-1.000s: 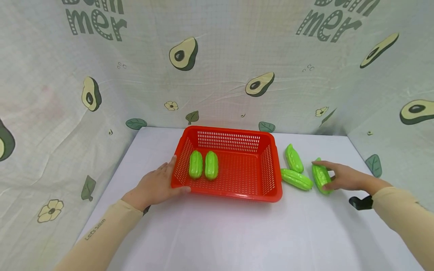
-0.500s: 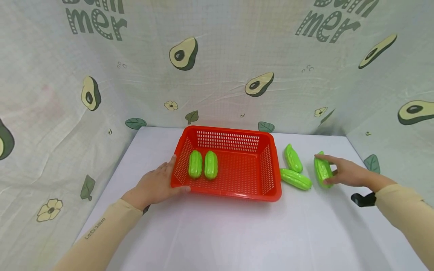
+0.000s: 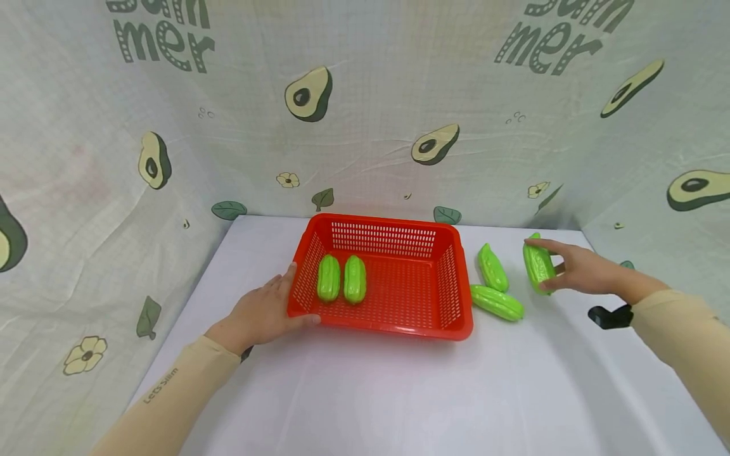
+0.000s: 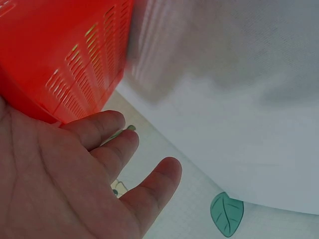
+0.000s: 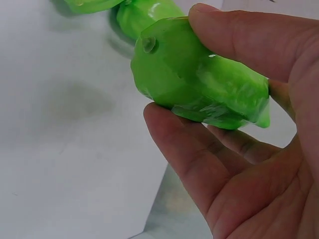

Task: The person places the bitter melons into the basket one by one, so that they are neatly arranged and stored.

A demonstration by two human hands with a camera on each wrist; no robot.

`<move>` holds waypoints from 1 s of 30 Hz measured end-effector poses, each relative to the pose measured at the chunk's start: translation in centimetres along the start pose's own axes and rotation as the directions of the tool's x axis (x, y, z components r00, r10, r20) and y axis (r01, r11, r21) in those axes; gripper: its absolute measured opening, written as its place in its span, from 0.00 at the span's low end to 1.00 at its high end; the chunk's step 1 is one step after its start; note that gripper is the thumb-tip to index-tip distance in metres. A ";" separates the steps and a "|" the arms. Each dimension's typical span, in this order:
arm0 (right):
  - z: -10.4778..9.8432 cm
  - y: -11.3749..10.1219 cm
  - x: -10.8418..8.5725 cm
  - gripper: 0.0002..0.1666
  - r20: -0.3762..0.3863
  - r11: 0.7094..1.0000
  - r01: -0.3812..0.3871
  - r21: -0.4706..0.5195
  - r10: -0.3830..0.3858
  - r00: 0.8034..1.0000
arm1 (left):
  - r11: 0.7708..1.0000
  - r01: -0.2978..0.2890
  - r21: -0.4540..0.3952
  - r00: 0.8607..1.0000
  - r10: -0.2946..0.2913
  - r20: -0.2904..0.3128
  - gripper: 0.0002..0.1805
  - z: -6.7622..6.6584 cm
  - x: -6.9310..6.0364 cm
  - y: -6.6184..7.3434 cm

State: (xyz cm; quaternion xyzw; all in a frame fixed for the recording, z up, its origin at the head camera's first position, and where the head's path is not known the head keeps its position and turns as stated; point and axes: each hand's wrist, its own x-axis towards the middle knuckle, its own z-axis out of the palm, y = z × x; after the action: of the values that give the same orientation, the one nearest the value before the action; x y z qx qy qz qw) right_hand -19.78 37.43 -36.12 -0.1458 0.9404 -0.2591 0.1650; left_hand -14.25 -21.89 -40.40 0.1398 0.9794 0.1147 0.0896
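My right hand (image 3: 584, 269) pinches a glossy green ridged toy gourd (image 3: 538, 263) between thumb and fingers, above the table's right side. The right wrist view shows this gourd (image 5: 199, 74) tilted, its stub end toward the camera. Two similar gourds lie on the table beside the red basket: one (image 3: 493, 268) points toward the back, the other (image 3: 497, 302) lies slantwise with its tip at the basket's side. Two more gourds, a left one (image 3: 328, 278) and a right one (image 3: 355, 279), stand side by side inside the red plastic basket (image 3: 379, 328). My left hand (image 3: 265, 316) rests on the basket's left front corner, fingers extended.
The white table (image 3: 388, 399) runs back to a hanging cloth (image 3: 365, 171) printed with avocados and leaves, which also encloses both sides. The basket has slotted walls and stands at the table's back middle.
My right hand has lifted the gourd off the table and moved it toward the back. The left hand and the basket have stayed in place.
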 end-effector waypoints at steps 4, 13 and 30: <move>-0.9 -1.3 0.6 0.59 -0.010 1.000 -0.003 -0.025 0.002 1.000 | 1.000 -0.008 0.003 1.000 0.008 -0.007 0.72 0.0 -0.1 -0.1; -1.9 -4.3 1.6 0.59 -0.025 0.999 0.025 -0.020 -0.026 0.999 | 1.000 0.000 -0.017 1.000 0.000 -0.008 0.72 0.3 -0.2 -0.3; -1.4 -11.0 5.2 0.55 0.020 0.996 0.076 -0.048 -0.076 0.997 | 1.000 -0.020 -0.002 0.998 0.020 -0.057 0.72 0.8 0.0 -0.3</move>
State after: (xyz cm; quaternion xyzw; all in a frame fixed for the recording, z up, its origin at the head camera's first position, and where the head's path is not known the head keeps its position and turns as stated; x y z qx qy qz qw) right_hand -22.94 27.16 -30.34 -0.1877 0.9387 -0.2408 0.1598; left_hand -14.13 -22.04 -41.27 0.1460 0.9800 0.1206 0.0607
